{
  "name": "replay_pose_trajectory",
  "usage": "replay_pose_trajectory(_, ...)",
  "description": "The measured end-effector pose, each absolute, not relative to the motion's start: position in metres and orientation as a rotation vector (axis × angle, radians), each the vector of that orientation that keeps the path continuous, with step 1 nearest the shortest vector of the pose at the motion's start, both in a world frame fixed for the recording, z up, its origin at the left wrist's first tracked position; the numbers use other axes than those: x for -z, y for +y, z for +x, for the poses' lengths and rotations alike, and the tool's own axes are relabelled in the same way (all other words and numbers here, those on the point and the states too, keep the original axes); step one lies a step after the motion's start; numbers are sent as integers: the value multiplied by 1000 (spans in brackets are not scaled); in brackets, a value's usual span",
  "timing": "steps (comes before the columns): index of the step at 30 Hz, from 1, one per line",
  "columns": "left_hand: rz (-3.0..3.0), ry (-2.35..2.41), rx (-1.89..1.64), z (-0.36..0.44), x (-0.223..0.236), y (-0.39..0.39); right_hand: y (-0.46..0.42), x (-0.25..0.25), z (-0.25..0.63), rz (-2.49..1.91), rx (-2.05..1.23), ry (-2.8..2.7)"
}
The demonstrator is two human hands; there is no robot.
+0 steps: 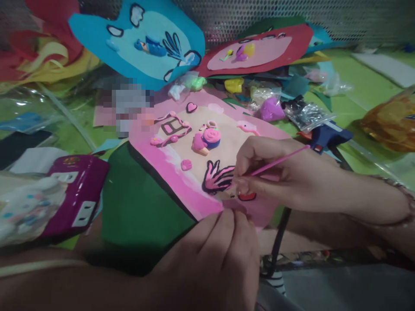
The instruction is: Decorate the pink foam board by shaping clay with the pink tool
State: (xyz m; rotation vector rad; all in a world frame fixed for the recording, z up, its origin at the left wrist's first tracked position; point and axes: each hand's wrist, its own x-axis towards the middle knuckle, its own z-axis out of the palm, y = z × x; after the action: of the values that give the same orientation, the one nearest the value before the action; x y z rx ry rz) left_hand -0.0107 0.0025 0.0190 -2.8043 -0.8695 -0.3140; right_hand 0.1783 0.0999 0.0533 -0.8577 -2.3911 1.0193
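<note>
The right hand (275, 172) is pinching a thin pink tool (280, 160), hiding its tip. The left hand (223, 250) is curling over the pink sheet (207, 203), its fingertips unseen.

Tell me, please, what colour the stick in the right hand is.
The stick is pink, clearest in the head view.

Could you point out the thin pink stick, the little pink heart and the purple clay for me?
Thin pink stick (279, 162): head camera view, middle of its shaft.
Pink heart (191, 107): head camera view, its center.
Purple clay (271, 109): head camera view, middle of the lump.
</note>
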Motion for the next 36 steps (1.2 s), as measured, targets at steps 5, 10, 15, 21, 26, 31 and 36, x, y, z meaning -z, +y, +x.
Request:
replay_pose_trajectory(5, -2769, -863, 329, -7, -17, 6, 99, -52, 175, -760, -1047, -2381)
replay_pose_trajectory(10, -2769, -804, 331, -10, -11, 3, 101, -49, 175, -730, -1143, -2315)
replay_pose_trajectory(15, -2764, -771, 295, -13, -10, 1, 101, -51, 177, -769, -1101, -2402)
replay_pose_trajectory(21, -2746, -787, 322, -13, -12, 2, 104, -50, 180, -656, -1082, -2420)
replay_pose_trajectory(26, -2763, -752, 281, -14, -12, 3, 111, -49, 185, -523, -1014, -2571)
replay_pose_trajectory(31, -2778, -789, 297, -14, -13, 0, 112, -51, 185, -526, -985, -2598)
replay_pose_trajectory(36, -2783, -796, 293, -14, -15, 0, 111, -50, 183, -603, -1000, -2548)
